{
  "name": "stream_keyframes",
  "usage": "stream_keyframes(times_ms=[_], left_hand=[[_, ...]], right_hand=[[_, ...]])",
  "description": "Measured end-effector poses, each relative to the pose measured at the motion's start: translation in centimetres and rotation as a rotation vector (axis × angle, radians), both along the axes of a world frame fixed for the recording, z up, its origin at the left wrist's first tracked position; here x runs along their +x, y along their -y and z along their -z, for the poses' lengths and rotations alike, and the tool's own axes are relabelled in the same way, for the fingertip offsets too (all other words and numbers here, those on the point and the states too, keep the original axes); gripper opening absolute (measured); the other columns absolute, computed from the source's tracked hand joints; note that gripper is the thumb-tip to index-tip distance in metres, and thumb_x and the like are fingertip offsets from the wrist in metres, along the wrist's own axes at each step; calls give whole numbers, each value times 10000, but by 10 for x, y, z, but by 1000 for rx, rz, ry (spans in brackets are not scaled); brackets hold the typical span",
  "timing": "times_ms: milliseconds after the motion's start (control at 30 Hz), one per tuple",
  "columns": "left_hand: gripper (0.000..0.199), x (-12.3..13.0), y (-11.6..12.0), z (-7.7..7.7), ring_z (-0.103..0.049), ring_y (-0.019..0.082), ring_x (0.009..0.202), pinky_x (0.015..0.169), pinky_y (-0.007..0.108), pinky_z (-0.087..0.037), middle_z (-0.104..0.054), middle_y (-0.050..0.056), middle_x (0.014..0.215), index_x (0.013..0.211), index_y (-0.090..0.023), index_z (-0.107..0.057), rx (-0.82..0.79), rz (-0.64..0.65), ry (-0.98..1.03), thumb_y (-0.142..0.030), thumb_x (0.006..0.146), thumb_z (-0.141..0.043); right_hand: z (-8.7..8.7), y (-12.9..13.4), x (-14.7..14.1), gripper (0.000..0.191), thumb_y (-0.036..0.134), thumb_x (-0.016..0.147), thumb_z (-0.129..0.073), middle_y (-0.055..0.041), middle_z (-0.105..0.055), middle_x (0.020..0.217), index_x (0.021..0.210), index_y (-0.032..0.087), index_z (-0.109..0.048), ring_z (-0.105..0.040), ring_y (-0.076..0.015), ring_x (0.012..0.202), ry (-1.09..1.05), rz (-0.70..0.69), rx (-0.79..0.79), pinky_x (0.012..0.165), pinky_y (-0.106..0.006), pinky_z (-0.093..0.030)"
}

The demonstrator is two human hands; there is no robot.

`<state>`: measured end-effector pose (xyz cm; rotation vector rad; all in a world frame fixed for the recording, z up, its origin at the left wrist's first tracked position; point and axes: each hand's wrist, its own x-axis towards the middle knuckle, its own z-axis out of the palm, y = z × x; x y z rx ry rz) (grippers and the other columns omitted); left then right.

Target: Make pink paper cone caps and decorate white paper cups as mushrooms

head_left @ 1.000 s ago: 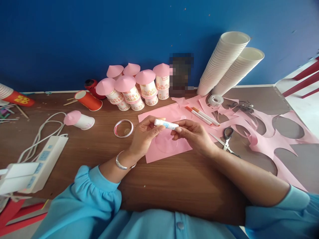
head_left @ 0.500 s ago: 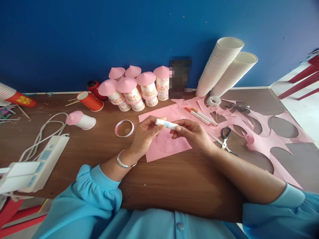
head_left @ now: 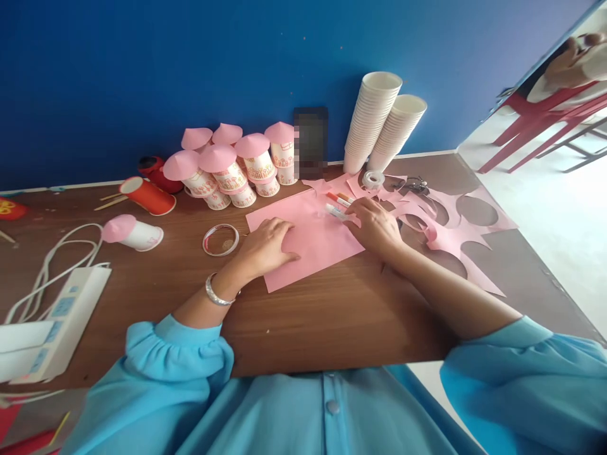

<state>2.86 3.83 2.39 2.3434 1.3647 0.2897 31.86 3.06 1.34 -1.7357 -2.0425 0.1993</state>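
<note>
The sheet [head_left: 317, 237] lies mid-table, the left hand [head_left: 267, 245] over its left edge, the right hand [head_left: 376, 224] over its right side, at the glue [head_left: 336, 212]. Markers [head_left: 333, 198] lie just beyond the glue, scraps [head_left: 474, 235] to the right. On the far side, houses [head_left: 230, 180] stand left, cup stacks [head_left: 372, 120] right. A ring [head_left: 205, 241] lies left of the sheet; farther left, a tipped cup [head_left: 145, 236] and, nearer, the power strip [head_left: 78, 322].
</note>
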Motion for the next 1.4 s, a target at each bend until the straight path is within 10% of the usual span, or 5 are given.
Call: stream_keyframes(times_ms=[133,333,600,867,1400], left_hand=[[572,4,-1,-4,-631,356,1157,958,455,-506,-674,146,1246,1212,-205,-600,-31,4,-71,-431,743,-837],[494,5,-15,-6,-612,234,764,664,327,-407,-670,25,877,967,-234,-600,-195,-23,-5,-515,650,-855],[409,5,-6,-14,-479,135,698,681,276,-386,-567,-27,719,712,-183,-602,-420,-141,611,-525,689,-826],[363,15,18,-41,-491,105,677,646,237,-385,-561,-29,714,731,-165,-624,-642,-293,985,-413,680,-884],[216,15,10,-56,-455,147,715,634,277,-315,-522,-11,734,755,-179,-618,-633,-221,806,-361,742,-732]], right_hand=[[-1,21,-19,299,202,944,-622,-175,-650,1337,1234,186,-692,-589,-367,1207,120,-99,106,925,-488,-533],[-2,43,-51,221,218,914,-696,-125,-696,1201,1131,217,-737,-643,-303,1134,-147,-150,-184,918,-427,-534],[15,36,-55,204,282,799,-788,-70,-703,1032,983,202,-752,-643,-213,896,-508,-120,-275,853,-387,-513],[-6,20,-63,418,601,816,-742,-40,-735,907,911,195,-718,-647,-174,833,-1047,-236,-371,815,-346,-523],[-17,11,-72,306,484,783,-848,-18,-645,917,780,232,-675,-585,-187,895,-1381,-297,-406,808,-328,-484]])
